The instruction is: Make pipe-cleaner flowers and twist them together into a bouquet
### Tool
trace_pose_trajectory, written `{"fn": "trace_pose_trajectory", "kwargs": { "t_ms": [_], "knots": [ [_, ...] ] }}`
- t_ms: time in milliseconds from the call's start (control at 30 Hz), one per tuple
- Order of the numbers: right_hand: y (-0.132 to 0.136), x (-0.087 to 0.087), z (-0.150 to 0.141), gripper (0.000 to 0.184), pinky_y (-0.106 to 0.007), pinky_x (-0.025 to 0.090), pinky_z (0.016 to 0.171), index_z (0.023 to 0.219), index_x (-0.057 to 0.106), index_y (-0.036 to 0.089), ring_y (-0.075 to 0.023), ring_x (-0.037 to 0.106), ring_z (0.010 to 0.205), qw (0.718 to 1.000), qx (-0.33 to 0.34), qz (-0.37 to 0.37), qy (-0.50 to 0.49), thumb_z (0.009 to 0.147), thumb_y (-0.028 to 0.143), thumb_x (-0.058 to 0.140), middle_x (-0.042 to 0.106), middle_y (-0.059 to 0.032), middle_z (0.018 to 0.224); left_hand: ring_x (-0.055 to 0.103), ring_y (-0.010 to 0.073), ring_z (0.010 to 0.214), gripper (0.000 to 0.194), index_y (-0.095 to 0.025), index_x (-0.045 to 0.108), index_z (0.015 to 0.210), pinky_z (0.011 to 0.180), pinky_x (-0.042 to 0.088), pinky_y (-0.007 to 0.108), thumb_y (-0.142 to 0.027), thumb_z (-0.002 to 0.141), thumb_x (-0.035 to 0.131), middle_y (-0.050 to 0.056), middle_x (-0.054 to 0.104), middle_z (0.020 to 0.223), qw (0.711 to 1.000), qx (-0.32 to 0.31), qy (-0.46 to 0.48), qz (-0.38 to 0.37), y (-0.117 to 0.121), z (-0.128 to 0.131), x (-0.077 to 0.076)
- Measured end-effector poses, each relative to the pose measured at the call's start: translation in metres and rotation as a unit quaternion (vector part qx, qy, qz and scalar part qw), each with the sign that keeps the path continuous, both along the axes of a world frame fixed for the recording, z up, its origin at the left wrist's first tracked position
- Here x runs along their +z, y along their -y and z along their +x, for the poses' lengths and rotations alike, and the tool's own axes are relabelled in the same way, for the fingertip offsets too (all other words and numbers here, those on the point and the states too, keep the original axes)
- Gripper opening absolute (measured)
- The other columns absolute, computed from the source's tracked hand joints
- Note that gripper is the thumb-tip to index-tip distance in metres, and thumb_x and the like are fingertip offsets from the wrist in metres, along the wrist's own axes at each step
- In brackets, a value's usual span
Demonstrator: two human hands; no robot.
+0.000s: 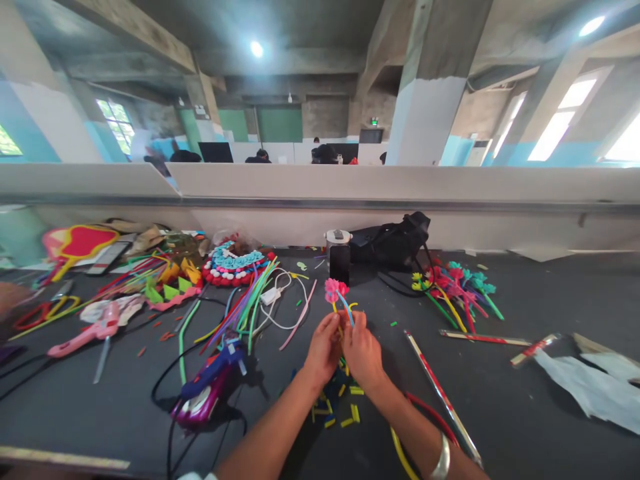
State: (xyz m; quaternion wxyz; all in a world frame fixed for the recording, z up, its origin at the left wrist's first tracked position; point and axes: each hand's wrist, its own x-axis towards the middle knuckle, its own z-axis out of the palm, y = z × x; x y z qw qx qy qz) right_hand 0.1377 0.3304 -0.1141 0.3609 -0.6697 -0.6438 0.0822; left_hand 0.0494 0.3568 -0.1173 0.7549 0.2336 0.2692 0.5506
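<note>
Both my hands meet over the middle of the dark table around a pipe-cleaner flower (335, 291) with a pink head and a yellow stem. My left hand (324, 343) pinches the stem just below the head. In the fingers of my right hand (363, 347) is a light-blue pipe cleaner (346, 308), slanting up across the pink head. Beneath my hands lie several short yellow and dark-blue pieces (354, 413). A phone (340, 265) leans against a metal cup (338, 237) just beyond the flower.
Left of my hands are a bundle of pipe cleaners (257, 300), a white cable (295, 325), a blue glue gun (213, 373), a pink glue gun (95, 330) and scissors (47, 312). Finished flowers (457, 287), a black bag (395, 243) and a wrapped long packet (443, 397) lie rightward.
</note>
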Motion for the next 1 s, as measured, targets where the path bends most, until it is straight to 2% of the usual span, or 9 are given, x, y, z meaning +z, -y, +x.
{"fn": "trace_pose_trajectory", "kwargs": {
  "t_ms": [133,267,400,533,600,700,800,900,1000],
  "knots": [
    [0.002,-0.002,-0.004,0.038,-0.034,0.055,0.065,0.130,0.044,0.011,-0.0273,0.073,0.082,0.999,0.032,-0.003,0.039,0.097,0.025,0.030,0.072,-0.0179,0.104,0.061,0.0100,0.061,0.031,-0.016,0.069,0.081,0.062,0.045,0.021,-0.034,0.062,0.086,-0.001,0.068,0.070,1.000,0.004,0.009,-0.013,0.000,-0.003,0.004],
    [0.003,-0.005,-0.010,0.050,-0.036,0.057,0.066,0.144,0.034,0.007,-0.0289,0.073,0.087,0.995,0.042,-0.024,0.088,0.098,0.026,0.028,0.068,-0.0226,0.117,0.059,0.0101,0.059,0.029,-0.017,0.068,0.079,0.062,0.044,0.022,-0.032,0.061,0.086,-0.002,0.066,0.066,1.000,0.015,0.016,-0.011,0.000,-0.004,0.007],
    [0.001,-0.006,-0.006,0.053,-0.030,0.057,0.069,0.148,0.029,0.010,-0.0260,0.073,0.092,0.991,0.033,-0.033,0.122,0.099,0.028,0.028,0.066,-0.0211,0.122,0.062,0.0131,0.065,0.030,-0.016,0.070,0.081,0.066,0.046,0.024,-0.034,0.062,0.085,0.000,0.068,0.071,0.999,0.020,0.019,-0.016,0.001,-0.001,0.008],
    [0.000,-0.005,-0.001,0.057,-0.033,0.057,0.071,0.150,0.025,0.007,-0.0283,0.072,0.096,0.992,0.040,-0.051,0.108,0.097,0.026,0.032,0.063,-0.0239,0.125,0.061,0.0139,0.067,0.028,-0.016,0.071,0.081,0.065,0.046,0.025,-0.039,0.068,0.081,0.002,0.068,0.072,1.000,0.009,-0.007,0.019,0.003,0.002,0.007],
    [0.001,-0.005,-0.002,0.059,-0.035,0.056,0.076,0.152,0.021,0.007,-0.0291,0.070,0.101,0.993,0.061,-0.052,0.082,0.096,0.025,0.033,0.059,-0.0244,0.130,0.059,0.0123,0.064,0.026,-0.016,0.071,0.080,0.064,0.045,0.024,-0.036,0.067,0.082,0.001,0.067,0.071,0.998,0.018,-0.030,0.045,0.002,0.002,0.005],
    [0.002,-0.008,-0.003,0.066,-0.040,0.055,0.086,0.153,0.016,0.006,-0.0309,0.065,0.111,0.993,0.104,-0.046,0.021,0.093,0.023,0.038,0.050,-0.0254,0.140,0.056,0.0102,0.061,0.028,-0.016,0.071,0.082,0.062,0.044,0.022,-0.032,0.063,0.084,-0.001,0.066,0.070,0.997,0.045,-0.052,0.044,-0.002,0.000,0.003],
    [0.002,-0.013,-0.002,0.071,-0.046,0.048,0.098,0.152,0.023,0.008,-0.0324,0.058,0.123,0.984,0.151,-0.018,-0.093,0.087,0.024,0.047,0.045,-0.0227,0.146,0.055,0.0092,0.057,0.030,-0.015,0.072,0.082,0.058,0.042,0.022,-0.033,0.061,0.086,-0.001,0.066,0.068,0.994,0.073,-0.075,0.045,-0.005,-0.002,0.003],
    [-0.002,-0.016,0.001,0.060,-0.046,0.039,0.109,0.145,0.038,0.016,-0.0280,0.050,0.131,0.958,0.182,0.026,-0.220,0.088,0.028,0.049,0.048,-0.0145,0.146,0.058,0.0108,0.061,0.031,-0.015,0.072,0.080,0.060,0.043,0.022,-0.034,0.060,0.086,0.000,0.067,0.071,0.989,0.095,-0.094,0.058,-0.005,-0.003,0.006],
    [-0.008,-0.018,0.004,0.043,-0.041,0.046,0.103,0.133,0.052,0.019,-0.0232,0.059,0.119,0.943,0.182,0.042,-0.275,0.092,0.031,0.043,0.063,-0.0102,0.129,0.058,0.0121,0.060,0.029,-0.016,0.073,0.083,0.057,0.043,0.023,-0.034,0.063,0.084,0.000,0.066,0.068,0.983,0.110,-0.124,0.078,-0.002,-0.001,0.007]
  ]
}}
